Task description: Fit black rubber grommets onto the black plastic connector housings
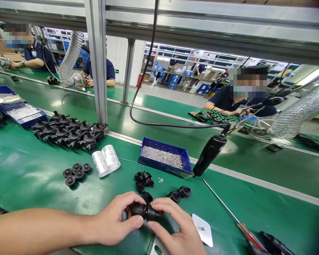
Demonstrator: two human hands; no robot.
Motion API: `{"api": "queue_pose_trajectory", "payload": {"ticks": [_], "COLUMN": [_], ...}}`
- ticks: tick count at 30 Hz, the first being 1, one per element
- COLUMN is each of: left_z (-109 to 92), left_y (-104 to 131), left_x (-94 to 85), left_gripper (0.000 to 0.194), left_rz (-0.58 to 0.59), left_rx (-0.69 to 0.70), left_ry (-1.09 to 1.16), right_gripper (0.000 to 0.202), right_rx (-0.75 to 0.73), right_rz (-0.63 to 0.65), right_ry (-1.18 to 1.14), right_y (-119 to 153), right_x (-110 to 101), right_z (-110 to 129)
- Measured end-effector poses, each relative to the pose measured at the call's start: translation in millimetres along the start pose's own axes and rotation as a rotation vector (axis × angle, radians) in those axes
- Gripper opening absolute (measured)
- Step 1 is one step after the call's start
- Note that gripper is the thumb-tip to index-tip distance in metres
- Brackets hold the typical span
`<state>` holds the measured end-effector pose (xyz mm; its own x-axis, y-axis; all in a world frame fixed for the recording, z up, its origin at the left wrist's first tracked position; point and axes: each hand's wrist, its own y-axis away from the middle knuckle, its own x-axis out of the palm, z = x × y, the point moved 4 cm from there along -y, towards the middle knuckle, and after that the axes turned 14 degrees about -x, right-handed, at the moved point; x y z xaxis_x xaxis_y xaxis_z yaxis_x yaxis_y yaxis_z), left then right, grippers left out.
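Between thumb and fingers, my left hand (119, 219) grips one end of a round black plastic part (138, 210). Another black plastic piece (152, 213) meets it on the right, pinched in my right hand (175, 223). The two pieces touch end to end, low over the green table; whether they are joined I cannot tell. Just beyond my fingers lie several small black fittings (143, 180). A pair of round black caps (185, 191) sits past my right hand. Partly under that hand are a white card (203, 229) and a metal plate with a hole (159, 246).
A blue bin (146, 159) holds small metal balls. Beside it stands a black electric screwdriver (210, 155) on a cable. A long screwdriver (247, 233) lies at right. Black assemblies (73, 136), label rolls (110, 158) and ribbed black discs (79, 174) are at left. Co-workers (239, 99) sit opposite.
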<state>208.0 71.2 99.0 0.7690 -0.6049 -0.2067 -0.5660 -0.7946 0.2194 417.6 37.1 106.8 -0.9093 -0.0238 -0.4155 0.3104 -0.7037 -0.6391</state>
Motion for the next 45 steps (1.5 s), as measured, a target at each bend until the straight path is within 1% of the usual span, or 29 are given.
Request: {"api": "queue_pose_trajectory", "payload": {"ticks": [8,16,22,25,30,34,39,42,45], "left_z": [-5.0,0.4,1.0,0.3,-0.8,-1.6,-0.1,-1.3,-3.8], "left_y": [1.0,-1.1,-1.4,-0.6,-0.5,-1.7,-1.8,-1.4,-1.8], "left_x": [-0.8,-1.0,-1.2,-1.2,-1.0,-1.4,-2.8,-2.5,-2.1], "left_gripper": [0.03,0.035,0.035,0.034,0.033,0.03,0.031,0.031,0.029], "left_rz": [-0.042,-0.057,-0.075,-0.085,-0.098,-0.108,-0.117,-0.108,-0.091], "left_rx": [0.079,0.094,0.137,0.153,0.172,0.195,0.216,0.212,0.187], "left_ry": [-0.035,-0.037,-0.061,-0.071,-0.095,-0.116,-0.098,-0.101,-0.117], "right_gripper": [0.023,0.026,0.027,0.032,0.039,0.038,0.038,0.032,0.02], "right_rx": [-0.085,-0.21,-0.321,-0.372,-0.375,-0.329,-0.307,-0.291,-0.213], "right_rz": [0.001,0.013,0.065,0.091,0.166,0.16,0.18,0.175,0.181], "right_ry": [0.041,0.115,0.207,0.209,0.261,0.343,0.298,0.29,0.34], "right_y": [-2.3,-2.5,-1.5,0.2,3.0,4.5,1.4,0.3,0.1], "right_x": [2.1,3.3,3.5,2.3,3.1,6.3,9.3,10.4,10.8], "right_z": [2.3,8.2,10.3,10.5,10.1,8.4,7.5,9.0,8.7]}}
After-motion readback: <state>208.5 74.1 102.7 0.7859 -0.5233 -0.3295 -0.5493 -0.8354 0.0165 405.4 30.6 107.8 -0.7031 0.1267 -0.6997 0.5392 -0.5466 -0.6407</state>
